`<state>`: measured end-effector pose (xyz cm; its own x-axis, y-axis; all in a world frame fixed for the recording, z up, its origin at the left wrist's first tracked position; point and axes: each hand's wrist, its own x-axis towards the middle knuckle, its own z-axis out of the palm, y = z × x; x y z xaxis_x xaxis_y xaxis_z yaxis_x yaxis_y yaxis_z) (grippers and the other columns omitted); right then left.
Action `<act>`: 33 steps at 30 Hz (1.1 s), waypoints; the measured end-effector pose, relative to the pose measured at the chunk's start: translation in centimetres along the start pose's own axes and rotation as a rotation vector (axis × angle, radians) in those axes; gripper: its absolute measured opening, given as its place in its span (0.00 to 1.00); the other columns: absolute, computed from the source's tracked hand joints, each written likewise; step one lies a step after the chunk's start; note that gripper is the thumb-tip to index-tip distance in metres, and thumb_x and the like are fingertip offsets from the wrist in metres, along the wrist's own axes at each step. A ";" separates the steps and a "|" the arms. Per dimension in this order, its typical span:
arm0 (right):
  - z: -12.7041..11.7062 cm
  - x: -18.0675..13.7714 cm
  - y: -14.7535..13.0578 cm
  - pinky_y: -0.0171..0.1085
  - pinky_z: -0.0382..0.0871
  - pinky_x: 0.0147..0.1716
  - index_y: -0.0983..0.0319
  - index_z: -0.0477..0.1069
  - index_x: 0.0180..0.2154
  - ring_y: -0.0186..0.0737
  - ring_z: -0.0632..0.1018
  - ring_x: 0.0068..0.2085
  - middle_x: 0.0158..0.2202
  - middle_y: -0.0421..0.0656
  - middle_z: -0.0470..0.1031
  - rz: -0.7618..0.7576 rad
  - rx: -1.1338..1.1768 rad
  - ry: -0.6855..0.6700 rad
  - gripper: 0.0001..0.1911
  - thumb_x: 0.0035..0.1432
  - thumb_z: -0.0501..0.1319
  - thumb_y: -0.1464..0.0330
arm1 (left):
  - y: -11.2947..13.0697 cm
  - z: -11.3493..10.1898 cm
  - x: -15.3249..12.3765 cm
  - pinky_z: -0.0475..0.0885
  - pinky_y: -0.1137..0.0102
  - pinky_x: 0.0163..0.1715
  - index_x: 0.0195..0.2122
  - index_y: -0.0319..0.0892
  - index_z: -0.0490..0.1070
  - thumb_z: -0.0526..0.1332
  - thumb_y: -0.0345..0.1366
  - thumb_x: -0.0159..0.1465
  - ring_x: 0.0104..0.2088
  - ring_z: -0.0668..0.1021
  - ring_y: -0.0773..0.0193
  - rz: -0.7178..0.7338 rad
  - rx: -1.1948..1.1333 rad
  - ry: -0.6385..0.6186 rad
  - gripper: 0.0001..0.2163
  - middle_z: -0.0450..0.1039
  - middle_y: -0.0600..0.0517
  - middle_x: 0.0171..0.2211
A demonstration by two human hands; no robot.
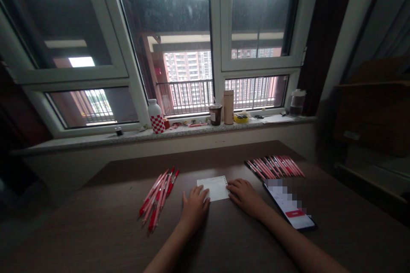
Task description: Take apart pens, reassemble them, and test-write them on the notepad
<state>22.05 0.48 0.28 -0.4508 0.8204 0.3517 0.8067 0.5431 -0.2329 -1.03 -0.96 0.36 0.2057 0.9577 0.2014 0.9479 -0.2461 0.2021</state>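
A small white sheet of paper (214, 188), with a row of punched holes along its right edge, lies flat on the brown table (105, 230). My left hand (195, 202) rests at the paper's lower left, fingers spread and fingertips on its edge. On the opposite side, my right hand (244, 195) lies with its fingers extended onto the right edge. Left of my left hand is a loose pile of red and pink pens (159, 198). Beyond my right hand, several pink and black pens (275, 167) lie side by side in a row.
A phone (290, 207) with its screen lit lies right of my right forearm. Along the windowsill (137, 136) stand a checkered bottle (156, 117), a dark cup (215, 115), a tan flask (228, 107), yellow tape (241, 118) and a clear jug (297, 102). Cardboard boxes (373, 115) are at right.
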 end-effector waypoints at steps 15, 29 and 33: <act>0.6 -0.7 -0.9 0.43 0.59 0.55 0.55 0.72 0.48 0.41 0.68 0.53 0.51 0.44 0.71 -0.056 0.122 0.032 0.14 0.63 0.54 0.68 | 0.0 0.0 -0.5 0.50 0.43 0.59 0.54 0.51 0.66 0.50 0.39 0.65 0.60 0.63 0.56 -0.018 -0.019 0.017 0.17 0.63 0.48 0.60; 0.6 -0.8 -0.8 0.43 0.58 0.57 0.57 0.70 0.51 0.42 0.68 0.56 0.55 0.46 0.69 -0.023 0.135 0.000 0.16 0.62 0.54 0.67 | -0.1 0.0 -0.8 0.52 0.47 0.60 0.53 0.49 0.68 0.51 0.40 0.64 0.59 0.64 0.55 -0.021 -0.017 0.057 0.17 0.66 0.46 0.57; 0.5 -0.8 -0.9 0.45 0.58 0.58 0.57 0.69 0.52 0.43 0.66 0.58 0.58 0.48 0.65 -0.036 0.138 0.027 0.17 0.62 0.53 0.67 | -0.5 0.0 -0.8 0.54 0.51 0.59 0.53 0.48 0.68 0.51 0.42 0.65 0.59 0.65 0.55 -0.015 0.009 0.087 0.17 0.66 0.46 0.57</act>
<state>21.49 -0.57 -0.30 -0.4667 0.7958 0.3858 0.7290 0.5931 -0.3416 -1.62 -1.60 0.09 0.1701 0.9446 0.2808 0.9529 -0.2303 0.1976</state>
